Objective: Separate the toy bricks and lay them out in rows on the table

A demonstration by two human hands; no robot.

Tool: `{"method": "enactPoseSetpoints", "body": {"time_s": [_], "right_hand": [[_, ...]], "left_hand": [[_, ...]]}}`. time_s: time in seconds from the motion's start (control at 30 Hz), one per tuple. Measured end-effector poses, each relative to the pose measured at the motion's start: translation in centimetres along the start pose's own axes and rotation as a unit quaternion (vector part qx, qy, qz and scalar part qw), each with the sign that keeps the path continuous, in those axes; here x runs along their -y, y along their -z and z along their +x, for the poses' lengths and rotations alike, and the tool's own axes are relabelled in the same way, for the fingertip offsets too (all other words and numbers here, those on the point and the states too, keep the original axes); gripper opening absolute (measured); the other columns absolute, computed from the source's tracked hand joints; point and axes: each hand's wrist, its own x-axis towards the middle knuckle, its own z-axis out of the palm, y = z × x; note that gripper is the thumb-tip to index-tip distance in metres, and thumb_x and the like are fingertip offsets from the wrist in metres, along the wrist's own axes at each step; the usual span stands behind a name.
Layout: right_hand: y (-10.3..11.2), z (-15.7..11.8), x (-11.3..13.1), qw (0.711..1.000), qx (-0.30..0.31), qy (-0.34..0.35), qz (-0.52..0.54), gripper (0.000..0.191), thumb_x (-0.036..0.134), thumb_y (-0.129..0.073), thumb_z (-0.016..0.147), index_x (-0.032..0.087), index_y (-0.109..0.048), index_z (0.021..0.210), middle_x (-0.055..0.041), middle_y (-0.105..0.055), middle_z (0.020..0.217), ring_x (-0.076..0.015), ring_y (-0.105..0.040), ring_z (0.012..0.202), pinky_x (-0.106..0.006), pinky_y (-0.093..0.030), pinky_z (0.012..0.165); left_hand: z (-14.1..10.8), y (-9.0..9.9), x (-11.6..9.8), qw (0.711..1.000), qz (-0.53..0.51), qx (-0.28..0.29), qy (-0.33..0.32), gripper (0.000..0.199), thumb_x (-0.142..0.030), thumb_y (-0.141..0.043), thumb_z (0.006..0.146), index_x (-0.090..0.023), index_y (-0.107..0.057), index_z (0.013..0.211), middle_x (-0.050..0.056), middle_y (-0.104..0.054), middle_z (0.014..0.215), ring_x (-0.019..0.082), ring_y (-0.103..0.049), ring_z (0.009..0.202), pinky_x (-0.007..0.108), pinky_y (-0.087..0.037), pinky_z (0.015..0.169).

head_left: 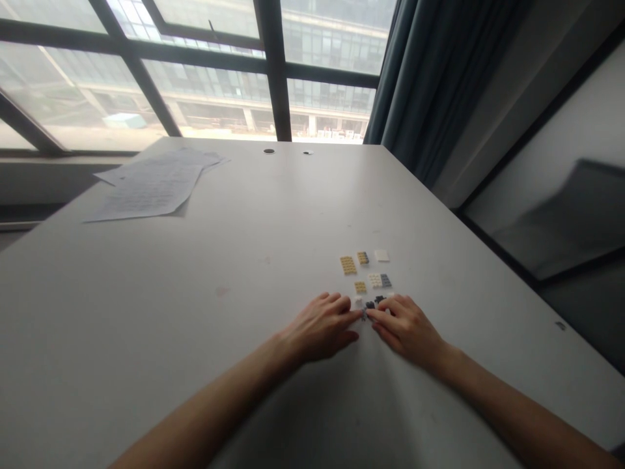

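My left hand rests low on the table, index finger stretched right to a small grey piece and thumb apart below it. From the other side, my right hand reaches in with spread fingers, its fingertips at a small black piece. Another black piece lies just beyond those fingers. A small white piece sits by my left fingertips. These look like toy building bricks, too small to make out fully. Neither hand visibly lifts anything.
Beyond my hands lie a tan studded plate, a tan-and-grey group, a smaller tan piece, white studded pieces beside grey ones, and a smooth white tile. Paper sheets lie far left on the white table.
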Motion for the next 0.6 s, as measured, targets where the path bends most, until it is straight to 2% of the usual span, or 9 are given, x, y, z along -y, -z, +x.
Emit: {"method": "enactPoseSetpoints", "body": {"time_s": [0.4, 0.5, 0.6], "right_hand": [[-0.2, -0.1, 0.4, 1.0, -0.002, 0.003, -0.005, 0.025, 0.021, -0.054, 0.088, 0.019, -0.065, 0.11, -0.0081, -0.062, 0.091, -0.0213, -0.053, 0.086, -0.038, -0.044, 0.08], [-0.2, -0.2, 0.5, 1.0, -0.015, -0.004, -0.002, 0.029, 0.021, -0.054, 0.087, 0.018, -0.063, 0.114, -0.0093, -0.062, 0.095, -0.0223, -0.055, 0.088, -0.039, -0.046, 0.08], [0.2, -0.5, 0.7, 0.998, -0.045, -0.036, 0.038, 0.027, 0.022, -0.054, 0.088, 0.019, -0.064, 0.113, -0.0093, -0.062, 0.096, -0.0229, -0.056, 0.091, -0.04, -0.047, 0.081]], "left_hand": [[-0.5, 0.0, -0.3, 1.0, -0.002, -0.011, 0.021, 0.038, -0.04, -0.055, 0.087, -0.022, -0.051, 0.121, 0.006, -0.058, 0.099, 0.021, -0.055, 0.088, 0.035, -0.043, 0.08], [-1.7, 0.4, 0.1, 0.999, -0.019, -0.022, 0.024, 0.037, -0.038, -0.055, 0.087, -0.022, -0.052, 0.121, 0.007, -0.059, 0.102, 0.021, -0.056, 0.088, 0.035, -0.045, 0.081], [-4.0, 0.9, 1.0, 0.996, -0.057, -0.053, 0.047, 0.033, -0.035, -0.053, 0.089, -0.023, -0.055, 0.119, 0.008, -0.06, 0.104, 0.021, -0.057, 0.091, 0.036, -0.046, 0.084]]}}
